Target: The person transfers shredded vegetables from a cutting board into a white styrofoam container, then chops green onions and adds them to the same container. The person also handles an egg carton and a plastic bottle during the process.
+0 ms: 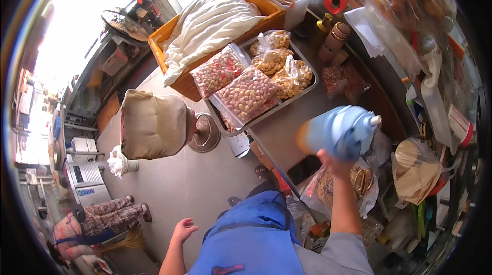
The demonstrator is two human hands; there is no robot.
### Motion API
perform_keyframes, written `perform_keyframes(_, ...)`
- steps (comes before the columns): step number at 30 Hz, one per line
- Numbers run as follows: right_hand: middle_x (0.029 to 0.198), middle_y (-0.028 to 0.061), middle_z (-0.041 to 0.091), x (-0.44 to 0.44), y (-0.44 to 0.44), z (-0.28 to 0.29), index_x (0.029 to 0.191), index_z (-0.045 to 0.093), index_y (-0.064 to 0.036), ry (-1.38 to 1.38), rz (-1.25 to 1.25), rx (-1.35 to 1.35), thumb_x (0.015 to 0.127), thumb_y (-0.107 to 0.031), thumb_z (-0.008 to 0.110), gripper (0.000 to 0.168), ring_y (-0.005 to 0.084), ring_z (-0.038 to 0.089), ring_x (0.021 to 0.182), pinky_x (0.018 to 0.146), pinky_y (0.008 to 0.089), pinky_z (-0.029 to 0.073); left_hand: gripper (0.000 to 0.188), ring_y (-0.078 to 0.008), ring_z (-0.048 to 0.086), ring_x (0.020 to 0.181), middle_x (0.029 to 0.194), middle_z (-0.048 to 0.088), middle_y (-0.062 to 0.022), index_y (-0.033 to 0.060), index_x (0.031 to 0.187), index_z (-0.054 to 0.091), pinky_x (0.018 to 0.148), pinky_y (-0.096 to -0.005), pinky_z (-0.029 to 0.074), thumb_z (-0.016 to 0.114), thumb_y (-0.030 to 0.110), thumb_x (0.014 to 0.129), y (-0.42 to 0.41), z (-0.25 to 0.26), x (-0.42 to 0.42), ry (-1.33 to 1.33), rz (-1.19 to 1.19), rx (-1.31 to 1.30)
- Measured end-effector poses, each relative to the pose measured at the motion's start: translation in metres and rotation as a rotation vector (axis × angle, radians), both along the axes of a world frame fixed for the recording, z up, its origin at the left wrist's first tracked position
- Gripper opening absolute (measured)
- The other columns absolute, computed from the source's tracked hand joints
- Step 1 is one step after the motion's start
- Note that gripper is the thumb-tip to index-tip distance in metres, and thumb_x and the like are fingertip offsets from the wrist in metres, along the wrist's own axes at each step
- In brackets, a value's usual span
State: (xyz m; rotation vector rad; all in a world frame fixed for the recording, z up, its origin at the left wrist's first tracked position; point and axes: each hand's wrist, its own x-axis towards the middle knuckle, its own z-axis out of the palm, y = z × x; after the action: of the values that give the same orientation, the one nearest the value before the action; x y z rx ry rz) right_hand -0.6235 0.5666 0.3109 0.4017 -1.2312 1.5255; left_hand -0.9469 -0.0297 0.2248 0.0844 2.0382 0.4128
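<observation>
My right hand [333,164] grips a blue plastic bottle [338,131] with a white spout and an orange-looking base. The bottle is tilted over the metal tabletop [275,136] and slightly blurred. Below it, a dark phone [303,169] lies near the table edge. Gold-handled scissors [363,182] rest on a plastic bag just beyond my right wrist. My left hand [184,230] hangs over the floor at my side, holding nothing. On the table, a metal tray [251,124] carries clear bags of peanuts [246,94] and knotted bags of golden-brown snacks [273,59].
A wooden crate [184,84] draped with white cloth [215,21] adjoins the tray. A pink thermos [335,42] stands at the table's back. To the left are a cloth-covered chair [153,125], a wastebin [128,165] and another person [107,217]. Bags crowd the right side.
</observation>
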Motion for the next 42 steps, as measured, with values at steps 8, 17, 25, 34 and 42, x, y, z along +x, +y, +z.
perform_keyframes(8,0.139,0.0199,0.052,0.112,0.062,-0.081,0.143,0.036,0.004,-0.969,-1.657,-0.205,0.066,-0.021,0.098,0.101,0.0324,0.055,0.124,0.109,0.0446,0.045,0.063,-0.0262,0.068,0.110,0.121,0.070,-0.0171,0.0014,0.129,0.063,0.094,-0.0390,0.057,0.088,0.018,0.074,-0.050,-0.027,0.026,0.042,-0.037,0.073)
perform_keyframes(17,0.145,0.0231,0.049,0.109,0.048,-0.082,0.150,0.032,0.004,-1.035,-1.651,-0.439,0.071,-0.020,0.094,0.103,0.0347,0.055,0.128,0.111,0.0476,0.046,0.064,-0.0249,0.066,0.110,0.126,0.067,-0.0159,0.0021,0.135,0.059,0.091,-0.0385,0.058,0.086,0.013,0.078,-0.096,-0.018,0.061,-0.050,0.217,0.028)
perform_keyframes(25,0.123,0.0071,0.057,-0.036,-0.197,-0.133,0.134,0.047,-0.003,-1.290,-0.601,-0.176,0.089,-0.002,0.072,0.052,0.0197,0.059,0.109,0.094,0.0332,0.054,0.059,-0.0232,0.066,0.109,0.123,0.067,-0.0158,0.0022,0.133,0.061,0.091,-0.0360,0.056,0.084,0.013,0.080,-0.182,-0.072,0.132,-0.206,0.492,-0.001)
perform_keyframes(34,0.120,0.0176,0.067,-0.052,-0.208,-0.434,0.126,0.062,0.003,-2.047,-0.791,-0.246,0.085,-0.014,0.073,0.046,0.0296,0.064,0.109,0.097,0.0378,0.050,0.040,-0.0126,0.066,0.084,0.097,0.071,-0.0039,0.0027,0.124,0.061,0.066,-0.0271,0.053,0.078,0.007,0.088,-0.245,-0.085,0.267,-0.386,0.809,0.036)
perform_keyframes(42,0.137,0.0217,0.052,-0.099,-0.126,-0.488,0.133,0.062,-0.014,-2.462,-0.931,0.035,0.085,-0.020,0.071,0.049,0.0414,0.055,0.126,0.104,0.0488,0.047,0.034,-0.0165,0.068,0.086,0.103,0.071,-0.0065,0.0039,0.125,0.062,0.071,-0.0316,0.057,0.072,0.008,0.093,-0.270,-0.110,0.329,-0.599,0.988,-0.186)
